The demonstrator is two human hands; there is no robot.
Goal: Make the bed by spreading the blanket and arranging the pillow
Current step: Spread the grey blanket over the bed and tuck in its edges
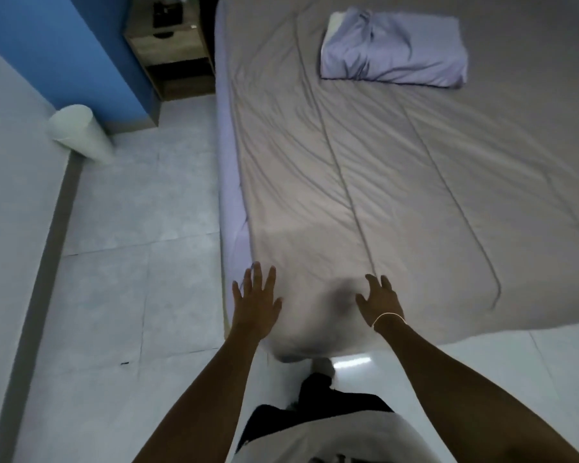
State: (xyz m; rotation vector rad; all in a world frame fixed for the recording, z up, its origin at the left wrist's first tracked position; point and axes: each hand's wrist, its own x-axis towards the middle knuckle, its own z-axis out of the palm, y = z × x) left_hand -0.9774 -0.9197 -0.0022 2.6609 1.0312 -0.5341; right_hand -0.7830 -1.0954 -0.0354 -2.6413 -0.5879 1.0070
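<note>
A grey quilted blanket (398, 182) lies spread over the bed, with creases running along its left half and its near edge hanging over the foot. A lavender pillow (395, 50) sits on the blanket toward the head of the bed. The lavender sheet on the mattress side (229, 168) shows along the left edge. My left hand (256, 304) is flat with fingers spread at the blanket's near left corner. My right hand (380, 300), a thin band on its wrist, hovers or rests with fingers apart on the blanket just to the right.
A wooden bedside table (169, 45) stands at the far left of the bed against a blue wall (64, 45). A white cylindrical bin (81, 132) stands by the wall. Pale tiled floor (124, 262) runs along the bed's left side and under my feet.
</note>
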